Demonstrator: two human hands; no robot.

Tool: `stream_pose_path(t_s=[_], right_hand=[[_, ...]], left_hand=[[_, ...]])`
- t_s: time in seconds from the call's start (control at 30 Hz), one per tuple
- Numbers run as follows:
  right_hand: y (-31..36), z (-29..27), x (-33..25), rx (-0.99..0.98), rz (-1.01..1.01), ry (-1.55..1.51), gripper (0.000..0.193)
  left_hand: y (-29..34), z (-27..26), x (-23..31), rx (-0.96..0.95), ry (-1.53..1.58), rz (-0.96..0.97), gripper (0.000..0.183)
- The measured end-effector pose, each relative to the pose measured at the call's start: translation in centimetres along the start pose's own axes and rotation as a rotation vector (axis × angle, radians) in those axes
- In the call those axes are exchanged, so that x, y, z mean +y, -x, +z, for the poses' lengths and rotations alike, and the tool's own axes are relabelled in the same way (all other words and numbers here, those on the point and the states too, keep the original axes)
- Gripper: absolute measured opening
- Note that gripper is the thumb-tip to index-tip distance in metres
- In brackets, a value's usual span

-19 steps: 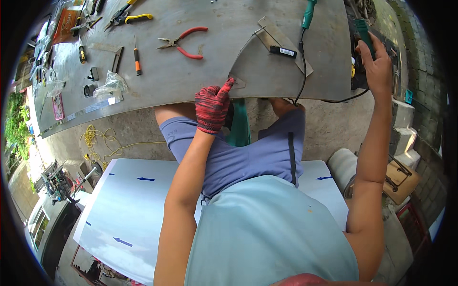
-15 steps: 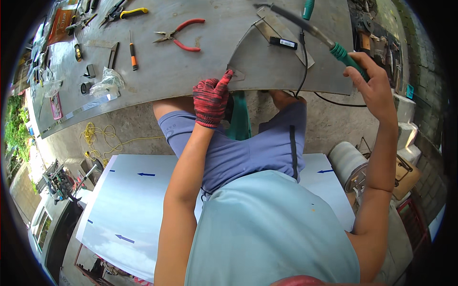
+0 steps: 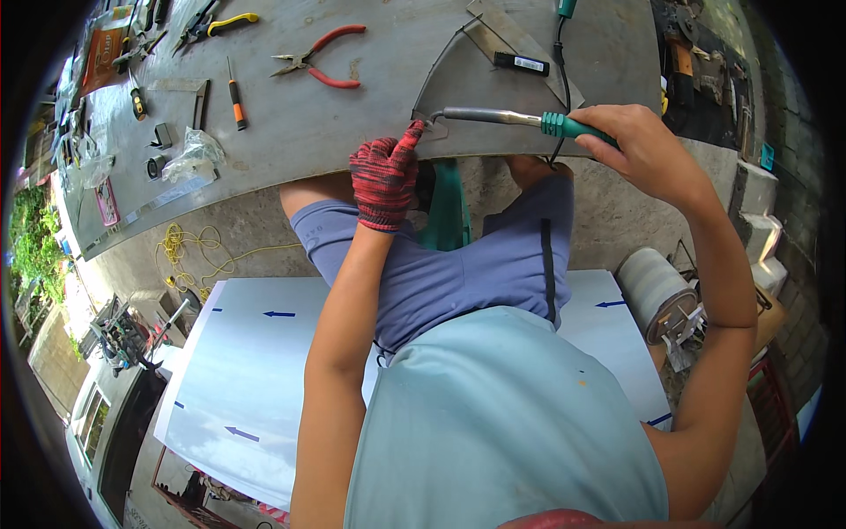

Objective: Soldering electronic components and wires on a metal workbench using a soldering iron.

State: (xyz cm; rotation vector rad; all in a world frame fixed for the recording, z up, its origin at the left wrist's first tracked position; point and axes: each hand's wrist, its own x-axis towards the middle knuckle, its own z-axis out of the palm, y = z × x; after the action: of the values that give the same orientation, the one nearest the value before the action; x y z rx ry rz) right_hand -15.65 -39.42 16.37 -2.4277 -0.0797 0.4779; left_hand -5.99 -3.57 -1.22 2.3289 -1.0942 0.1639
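My right hand (image 3: 641, 145) grips a soldering iron (image 3: 502, 116) by its green handle, with the shaft nearly level and pointing left. Its dark bent tip comes down close beside my left fingertips; whether it touches anything is too small to tell. My left hand (image 3: 384, 176), in a red and black knit glove, is closed with the index finger stretched forward at the lower end of a thin bent wire (image 3: 432, 75). That wire arcs up across the metal tabletop (image 3: 291, 123). A small, flat, pale piece (image 3: 434, 132) lies beside the finger, partly hidden.
Red-handled pliers (image 3: 330, 57), an orange screwdriver (image 3: 235, 97), yellow-handled cutters (image 3: 216, 25) and a clear plastic bag (image 3: 196, 152) lie leftward. At the right are a black cylinder (image 3: 522, 63) on a flat metal strip (image 3: 520, 44) and the black cord (image 3: 562, 70).
My right hand has swung the soldering iron down and left, from raised above the table to level with its tip by my left fingers. My left hand stays nearly in place.
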Motion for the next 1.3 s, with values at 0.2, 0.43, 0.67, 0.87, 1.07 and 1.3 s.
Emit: stream_pose_path(t_s=[0.2, 0.43, 0.67, 0.87, 1.07, 1.3], right_hand=[[-0.5, 0.3, 0.9, -0.014, 0.012, 0.036, 0.032], [-0.9, 0.4, 1.1, -0.013, -0.003, 0.039, 0.033], [-1.1, 0.3, 0.7, -0.019, -0.003, 0.023, 0.030], [-1.2, -0.1, 1.0, -0.028, 0.000, 0.009, 0.031], [-1.2, -0.2, 1.2, -0.035, 0.011, 0.007, 0.032], [-1.0, 0.4, 1.3, -0.011, 0.003, 0.017, 0.032]], left_hand=[[0.3, 0.2, -0.3, -0.030, 0.003, -0.009, 0.060], [0.0, 0.0, -0.1, -0.016, 0.000, 0.005, 0.062], [-0.1, 0.0, -0.1, 0.008, -0.018, 0.021, 0.062], [-0.1, -0.2, 0.1, -0.013, -0.038, 0.004, 0.061], [-0.1, -0.1, 0.0, -0.009, -0.013, 0.007, 0.061], [-0.2, -0.1, 0.1, 0.006, -0.036, 0.015, 0.060]])
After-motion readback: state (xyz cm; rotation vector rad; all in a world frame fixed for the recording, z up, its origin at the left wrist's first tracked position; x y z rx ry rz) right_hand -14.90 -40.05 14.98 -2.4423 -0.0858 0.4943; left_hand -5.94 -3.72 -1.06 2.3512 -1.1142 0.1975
